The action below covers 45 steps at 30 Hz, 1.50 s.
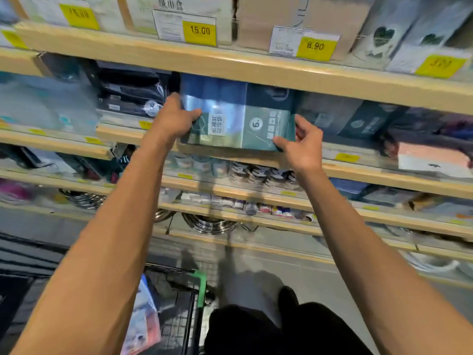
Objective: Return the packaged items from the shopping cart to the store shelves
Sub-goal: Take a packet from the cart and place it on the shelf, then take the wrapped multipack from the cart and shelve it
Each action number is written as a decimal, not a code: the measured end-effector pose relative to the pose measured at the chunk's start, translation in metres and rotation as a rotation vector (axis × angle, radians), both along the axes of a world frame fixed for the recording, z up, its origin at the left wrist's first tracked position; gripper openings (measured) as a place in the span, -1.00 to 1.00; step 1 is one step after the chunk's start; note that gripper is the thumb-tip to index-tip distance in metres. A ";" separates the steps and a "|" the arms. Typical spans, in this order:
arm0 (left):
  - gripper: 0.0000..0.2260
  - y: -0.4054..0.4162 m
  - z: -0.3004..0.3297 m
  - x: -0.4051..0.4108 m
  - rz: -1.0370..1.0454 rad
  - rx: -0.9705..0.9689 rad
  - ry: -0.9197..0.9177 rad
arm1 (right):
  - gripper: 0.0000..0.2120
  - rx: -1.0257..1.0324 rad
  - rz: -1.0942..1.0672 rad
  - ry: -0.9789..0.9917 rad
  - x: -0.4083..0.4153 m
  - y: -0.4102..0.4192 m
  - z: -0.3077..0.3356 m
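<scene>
Item: teal packaged box (238, 119), glossy wrap, printed face toward the camera, half entered into the second shelf level at centre frame, its lower edge resting on or just above the wooden shelf lip (230, 155); contact not resolvable through blur.

Hold: left hand (174, 119) at the box's 9 o'clock edge, thumb across the front face, fingers wrapped behind the side. Right hand (304, 144) at the box's 4 o'clock corner, fingertips (280, 144) pinching the lower right edge, thumb higher along the side. Both clenched on the box, neither released.

Position relative to fingers: box spans between the two hands, most of its bulk at 12 o'clock above the knuckles, front face tilted slightly back.

Neighbours: dark boxed goods (358, 116) just beside at 3 o'clock; black packs (128, 90) near at 9 o'clock; upper shelf board (256, 70) close over the top edge.

Hazards, judged:
- Slip from slick film, likeliest at the right corner pinch.
- Top edge catching the upper board if pushed in too steeply.
- Forward tip off the lip if let go before most of the base sits on the shelf.
- Left knuckles jamming against the black packs.

Remaining stock: shopping cart (179, 303) at 6 o'clock, one colourful package (143, 319) visible inside.
</scene>
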<state>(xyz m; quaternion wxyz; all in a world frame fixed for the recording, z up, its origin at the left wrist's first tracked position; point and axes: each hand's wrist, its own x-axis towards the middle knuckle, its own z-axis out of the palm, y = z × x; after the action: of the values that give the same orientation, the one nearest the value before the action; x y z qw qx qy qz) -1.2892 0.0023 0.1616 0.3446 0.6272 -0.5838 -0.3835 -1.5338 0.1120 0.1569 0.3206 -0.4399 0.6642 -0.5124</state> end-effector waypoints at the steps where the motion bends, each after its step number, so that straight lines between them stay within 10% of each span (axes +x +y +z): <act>1: -0.61 -0.006 0.005 -0.003 -0.003 0.011 0.022 | -0.64 0.004 -0.022 0.010 0.000 -0.006 0.003; 5: -0.77 -0.032 0.012 -0.009 0.041 0.065 0.053 | -0.49 0.081 -0.142 0.027 0.002 -0.034 0.004; 10: -0.94 -0.053 0.004 -0.015 0.133 0.053 -0.092 | -0.77 0.103 -0.238 0.219 0.009 -0.059 -0.003; 18: -0.71 -0.038 -0.017 -0.020 0.182 -0.102 -0.609 | -0.72 0.211 -0.133 0.449 0.025 -0.055 -0.013; 22: -0.77 -0.017 -0.029 -0.011 0.279 -0.264 -0.347 | -0.76 -0.127 -0.381 0.429 0.051 -0.041 -0.022; 28: -0.95 0.053 -0.052 0.042 0.243 -0.366 -0.117 | -0.87 -0.237 0.142 0.290 0.131 -0.019 -0.053; 37: -0.74 0.261 -0.152 0.216 0.866 0.081 0.116 | -0.80 0.099 0.910 0.161 0.271 0.062 -0.135; 45: -0.78 0.390 -0.253 0.269 1.165 0.465 0.806 | -0.93 0.361 1.159 0.265 0.323 0.135 -0.212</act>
<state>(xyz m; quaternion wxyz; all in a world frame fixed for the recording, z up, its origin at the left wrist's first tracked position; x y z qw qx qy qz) -1.0207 0.3928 -0.0919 0.5378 0.7026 0.1109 -0.4525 -1.2107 0.2469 -0.0546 0.5307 -0.7277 0.4279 -0.0758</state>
